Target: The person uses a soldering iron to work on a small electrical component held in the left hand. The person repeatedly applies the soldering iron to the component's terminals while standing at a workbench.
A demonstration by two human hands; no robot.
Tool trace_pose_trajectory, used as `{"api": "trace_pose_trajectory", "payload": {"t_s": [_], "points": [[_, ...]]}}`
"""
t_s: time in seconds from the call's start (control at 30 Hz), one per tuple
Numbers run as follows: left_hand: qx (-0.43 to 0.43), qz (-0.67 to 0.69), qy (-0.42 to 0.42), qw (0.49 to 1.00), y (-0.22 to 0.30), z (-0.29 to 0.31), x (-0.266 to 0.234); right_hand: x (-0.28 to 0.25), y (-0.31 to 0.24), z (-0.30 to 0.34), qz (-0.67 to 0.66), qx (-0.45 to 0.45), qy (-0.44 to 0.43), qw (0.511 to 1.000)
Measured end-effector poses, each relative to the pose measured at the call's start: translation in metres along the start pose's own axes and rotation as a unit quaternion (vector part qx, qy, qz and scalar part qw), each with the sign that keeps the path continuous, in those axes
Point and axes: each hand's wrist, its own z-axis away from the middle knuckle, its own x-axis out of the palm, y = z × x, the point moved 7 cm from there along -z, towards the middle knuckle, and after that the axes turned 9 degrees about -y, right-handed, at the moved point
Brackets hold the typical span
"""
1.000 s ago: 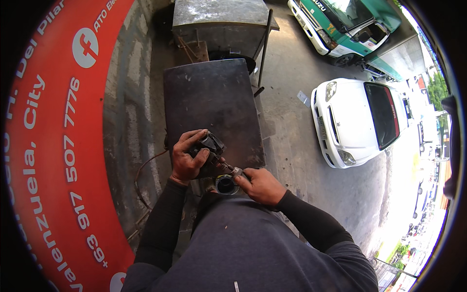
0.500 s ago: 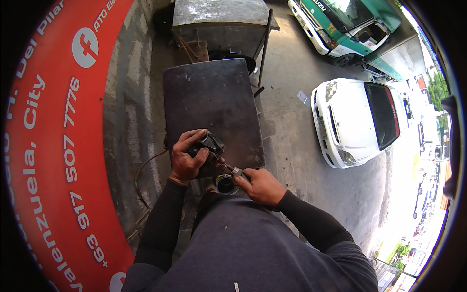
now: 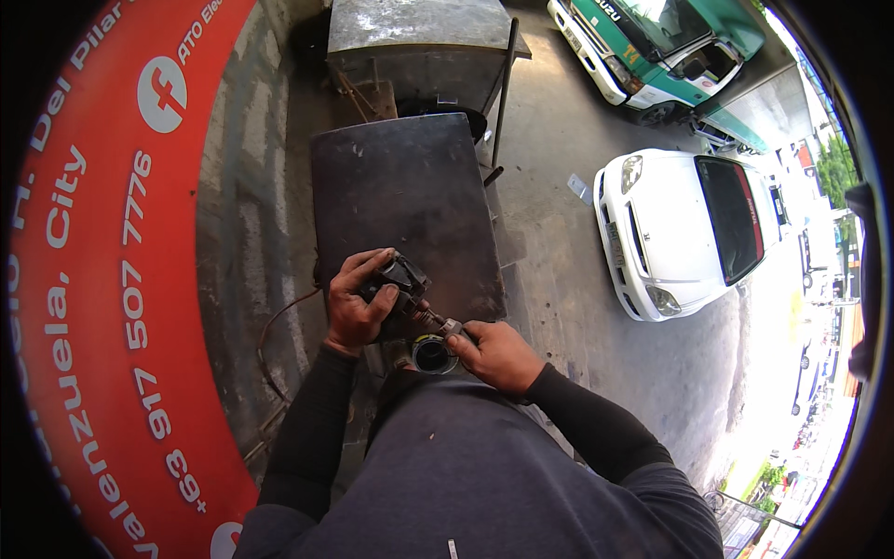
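Note:
My left hand (image 3: 357, 303) is wrapped round a dark, boxy metal motor part (image 3: 402, 277), which it holds tilted over the near edge of the table. A brownish, ridged shaft (image 3: 426, 315) runs from that part down and right. At its lower end a grey metal piece (image 3: 453, 328) sits in my right hand (image 3: 498, 356), thumb on top and fingers closed. Whether the grey piece is a tool or the end of the shaft, I cannot tell. Just below stands a round, open metal cylinder (image 3: 434, 355), dark inside, close to my body and next to my right fingers.
A dark metal table (image 3: 400, 186) lies in front of me, with a bigger metal bench (image 3: 419, 26) beyond it. A thin cable (image 3: 264, 340) curves down at the left beside a red sign (image 3: 102, 279). A white car (image 3: 680, 233) and a green truck (image 3: 652, 56) stand at the right.
The view has shifted very slightly. Both hands keep the same grip and position on the part.

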Motion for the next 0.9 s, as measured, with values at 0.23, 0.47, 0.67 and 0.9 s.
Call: {"api": "trace_pose_trajectory", "payload": {"t_s": [0.23,0.47,0.67,0.9], "points": [[0.011,0.006,0.003,1.000,0.000,0.000,-0.001,-0.001,0.010,0.000,0.004,0.000,0.001,1.000],[0.013,-0.002,0.001,1.000,0.001,-0.002,-0.001,-0.001,0.010,0.002,0.009,-0.001,0.003,1.000],[0.007,-0.005,0.000,1.000,0.002,-0.002,-0.001,0.000,0.011,0.000,-0.001,0.004,-0.009,1.000],[0.003,0.002,0.006,1.000,0.000,0.001,-0.001,0.001,0.006,0.002,0.004,-0.010,-0.004,1.000]]}}
